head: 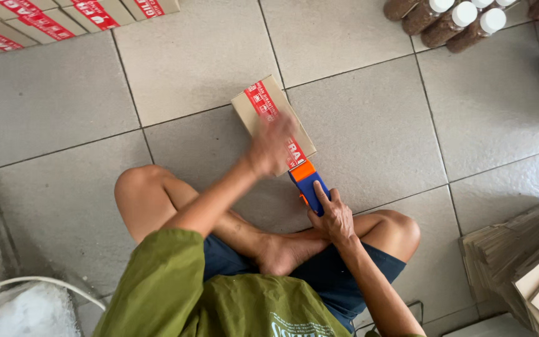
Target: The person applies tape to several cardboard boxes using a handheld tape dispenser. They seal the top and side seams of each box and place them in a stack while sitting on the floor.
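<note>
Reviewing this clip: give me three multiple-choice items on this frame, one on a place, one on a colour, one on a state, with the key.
1. Where does the small cardboard box lie?
A. on the tiled floor before the crossed legs
B. on a shelf
C. inside a basket

2. What colours is the tape dispenser?
A. green and white
B. blue and orange
C. black all over

3. What is the right hand doing?
A. resting open on the knee
B. lifting a jar
C. gripping the dispenser

Key: 1 A, grey tiles show all around the box; 2 B, blue body with orange top; 3 C, fingers wrap it while the blurred left hand lies over the box.
</note>
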